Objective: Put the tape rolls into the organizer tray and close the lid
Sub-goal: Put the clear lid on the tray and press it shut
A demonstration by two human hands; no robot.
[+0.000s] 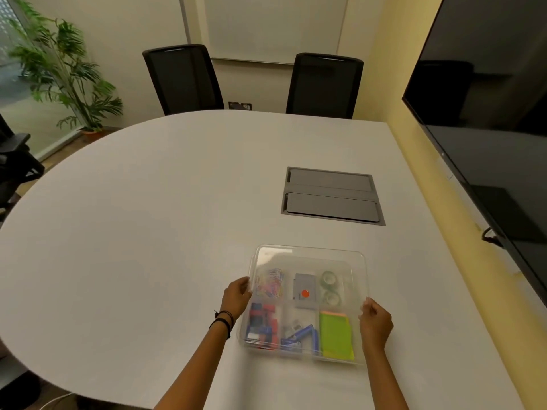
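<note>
Two tape rolls [330, 287] lie one behind the other in the upper right compartment of the clear organizer tray [305, 355], which sits on the white table [148, 217] in the lower middle of the frame. A clear lid [307, 254] lies over the tray, and the contents show through it, somewhat blurred. The left hand [236, 297] is at the lid's left edge, its fingers [244, 284] curled and pinching that edge; dark bands circle the wrist. The right hand [376, 321] is at the lid's right edge, fingers bent in and gripping it, both forearms reaching up from the bottom of the frame. Whether the lid is fully seated cannot be told. In the upper left compartment lie coloured paper clips [270, 282]; in the upper middle a grey box with an orange dot [305, 291]. The lower left holds red and blue pieces [262, 327], the lower middle blue items [300, 335], the lower right green sticky notes [336, 335]. Beyond the tray, a grey hatch [331, 195] is set into the table. Two black chairs [183, 78] stand at the far edge, a plant [65, 69] in the upper left, and a dark screen [488, 113] on the right wall.
</note>
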